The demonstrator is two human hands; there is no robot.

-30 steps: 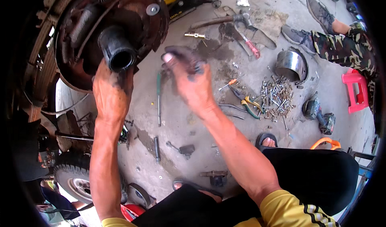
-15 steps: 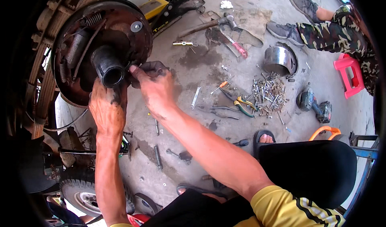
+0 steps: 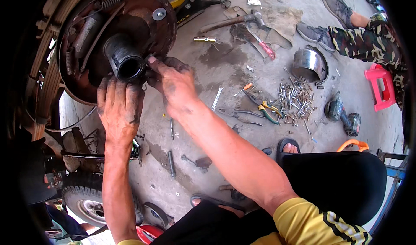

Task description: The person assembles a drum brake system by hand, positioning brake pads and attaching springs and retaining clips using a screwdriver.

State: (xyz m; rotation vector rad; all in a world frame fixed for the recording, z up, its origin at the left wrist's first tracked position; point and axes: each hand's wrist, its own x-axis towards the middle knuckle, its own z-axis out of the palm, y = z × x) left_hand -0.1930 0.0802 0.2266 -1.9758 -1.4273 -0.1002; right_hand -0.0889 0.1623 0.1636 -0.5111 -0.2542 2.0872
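Note:
A rusty drum brake assembly (image 3: 149, 32), with springs and a round washer-like cap on it, fills the upper left. A black greasy axle tube (image 3: 117, 54) juts from its middle toward me. Just below the tube's end is my left hand (image 3: 120, 104), its blackened fingers close together and bent against the lower part of the brake; what they grip is hidden. My right hand (image 3: 175, 82) is at the right side of the tube mouth, thumb and fingers pinched together. Whatever lies between those fingertips is too dark and small to make out.
Leaf springs (image 3: 50, 54) stand left of the brake. On the concrete lie a hammer (image 3: 225, 24), a spanner (image 3: 217, 98), pliers (image 3: 269, 111), a bolt pile (image 3: 297, 98), a shiny metal ring (image 3: 307, 65) and a cordless drill (image 3: 342, 110). Another person's camouflage leg (image 3: 359, 43) is at the right.
My view has shifted, so the brake sits farther right. My left hand has moved from beneath the tube, its fingers now showing against the brake. My right hand stays pinched beside the tube.

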